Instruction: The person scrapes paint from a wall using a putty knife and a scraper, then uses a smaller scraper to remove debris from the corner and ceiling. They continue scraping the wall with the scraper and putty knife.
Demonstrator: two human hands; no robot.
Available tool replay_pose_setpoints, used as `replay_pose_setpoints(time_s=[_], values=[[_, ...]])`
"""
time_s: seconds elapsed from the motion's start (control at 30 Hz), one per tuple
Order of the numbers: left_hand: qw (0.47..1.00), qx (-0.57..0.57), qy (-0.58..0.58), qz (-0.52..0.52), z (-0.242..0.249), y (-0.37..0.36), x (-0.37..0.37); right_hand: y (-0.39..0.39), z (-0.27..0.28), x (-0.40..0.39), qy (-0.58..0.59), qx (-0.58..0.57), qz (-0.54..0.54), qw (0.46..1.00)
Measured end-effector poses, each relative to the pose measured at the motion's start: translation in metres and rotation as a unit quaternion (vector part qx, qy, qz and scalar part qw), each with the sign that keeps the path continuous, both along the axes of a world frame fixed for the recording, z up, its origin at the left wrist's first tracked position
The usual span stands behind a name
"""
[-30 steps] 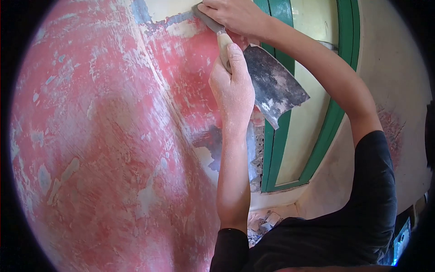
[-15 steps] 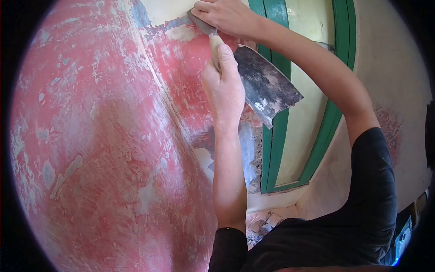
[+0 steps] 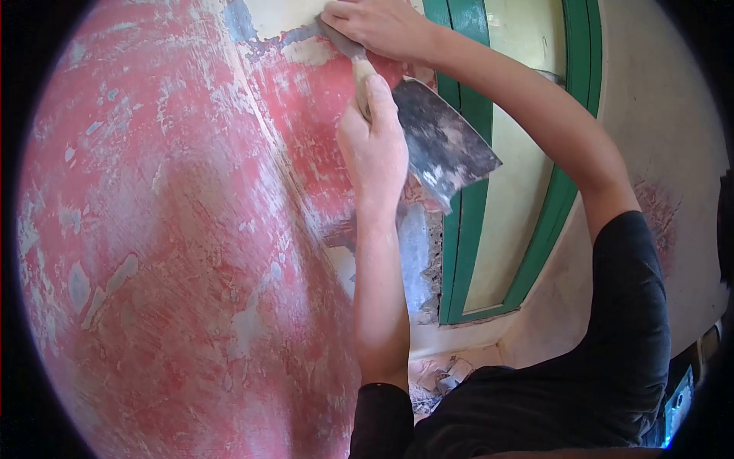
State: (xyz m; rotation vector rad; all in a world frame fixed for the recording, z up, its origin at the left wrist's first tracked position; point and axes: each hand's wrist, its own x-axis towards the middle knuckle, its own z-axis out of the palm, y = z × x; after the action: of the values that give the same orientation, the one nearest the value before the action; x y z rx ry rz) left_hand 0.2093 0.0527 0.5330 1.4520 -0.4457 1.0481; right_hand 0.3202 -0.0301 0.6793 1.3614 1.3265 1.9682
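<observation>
A scraper with a pale handle and a grey metal blade points up and left against the wall. My left hand is wrapped round the handle, thumb lying along it. At the blade is my right hand, its curled fingertips on the metal near the upper edge. A dark, paint-smeared flat sheet sticks out to the right from behind my left hand; how it is held is hidden. Red paint round the blade is scratched, with cream and grey patches above.
Worn red and white wall fills the left side, with a raised ridge crossing it. A green frame with pale panels stands on the right. Rubble lies below, near my dark clothing.
My left hand and forearm have moved slightly left. The dark sheet has shifted slightly left and up with them. My right hand and the scraper blade have hardly moved.
</observation>
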Motion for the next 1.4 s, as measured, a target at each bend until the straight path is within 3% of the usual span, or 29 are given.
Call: replay_pose_setpoints(time_s=[0.2,0.27,0.4,0.47,0.53,0.6,0.73,0.83,1.07,1.17,1.27,1.33,1.4], values=[[0.999,-0.019,0.032,-0.016,-0.008,0.004,-0.008,-0.006,-0.010,-0.001,-0.011,-0.022,-0.032,0.999],[0.995,-0.009,0.095,0.002,-0.001,0.006,-0.013,0.002,-0.010,0.009,-0.005,0.001,-0.013,1.000],[0.997,-0.023,0.080,-0.010,-0.003,0.003,-0.010,-0.001,-0.012,0.009,0.018,0.020,-0.016,1.000],[0.999,-0.034,-0.005,0.010,-0.010,0.008,0.001,0.003,-0.005,0.007,0.000,0.015,-0.025,1.000],[0.999,-0.029,0.016,0.008,0.002,0.011,-0.005,0.007,-0.004,0.006,-0.003,0.004,-0.037,0.999],[0.999,-0.026,0.043,-0.001,-0.001,0.009,-0.006,0.006,0.003,0.005,-0.015,-0.001,0.027,1.000],[0.999,-0.039,0.009,0.007,-0.003,0.013,-0.003,0.002,-0.009,0.000,-0.012,-0.021,-0.030,0.999],[0.999,-0.003,0.035,0.006,-0.001,0.016,-0.003,0.013,0.000,0.001,0.014,0.007,0.023,1.000],[1.000,-0.015,0.015,0.003,-0.009,0.023,-0.006,0.014,-0.013,0.010,-0.032,0.013,-0.017,0.999],[0.992,-0.005,0.118,0.037,0.005,0.023,-0.013,0.022,-0.009,0.011,0.038,0.047,0.033,0.998],[1.000,-0.006,0.009,0.029,-0.008,0.021,-0.006,0.016,-0.015,0.010,0.012,0.047,0.007,0.999],[0.999,-0.012,0.038,0.022,-0.010,0.024,-0.005,0.016,-0.015,0.012,0.032,0.009,-0.044,0.998],[0.994,-0.003,0.097,0.053,-0.002,0.030,-0.003,0.024,-0.006,0.013,0.037,0.022,-0.028,0.999]])
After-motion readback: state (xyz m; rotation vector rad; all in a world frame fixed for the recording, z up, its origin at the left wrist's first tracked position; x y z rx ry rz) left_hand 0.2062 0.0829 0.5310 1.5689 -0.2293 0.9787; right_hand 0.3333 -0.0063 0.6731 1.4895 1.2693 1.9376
